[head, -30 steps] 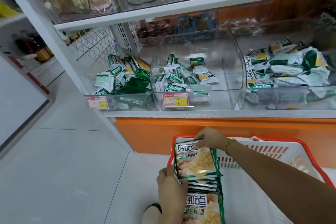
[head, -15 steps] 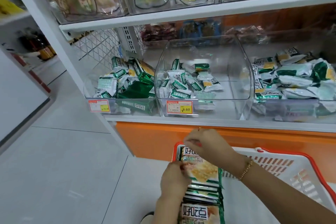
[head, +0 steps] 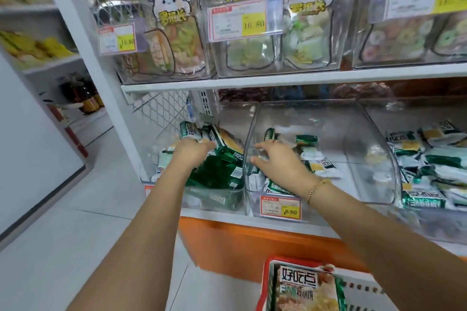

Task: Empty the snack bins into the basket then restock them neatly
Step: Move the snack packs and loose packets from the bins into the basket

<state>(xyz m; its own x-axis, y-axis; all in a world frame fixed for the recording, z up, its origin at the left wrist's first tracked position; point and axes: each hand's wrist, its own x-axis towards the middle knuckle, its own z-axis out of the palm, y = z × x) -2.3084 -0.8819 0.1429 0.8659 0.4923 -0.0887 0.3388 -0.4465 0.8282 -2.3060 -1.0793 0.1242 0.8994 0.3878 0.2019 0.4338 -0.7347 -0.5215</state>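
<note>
Left bin (head: 214, 199): green snack packets (head: 222, 144) heaped; left hand (head: 192, 151) lies among them, fingers buried (grip cannot be told). Middle bin (head: 353, 134): loose packets (head: 321, 164) beneath the right hand (head: 280, 164), fingers spread, seemingly touching them. Basket (head: 265, 283), below the shelf (head: 252, 219): large pack (head: 305, 290) inside, well apart from both hands.

The middle bin (head: 358, 159) lies bare on its right, packets (head: 321, 164) crowd its left, the upper shelf (head: 278, 81) overhangs.
</note>
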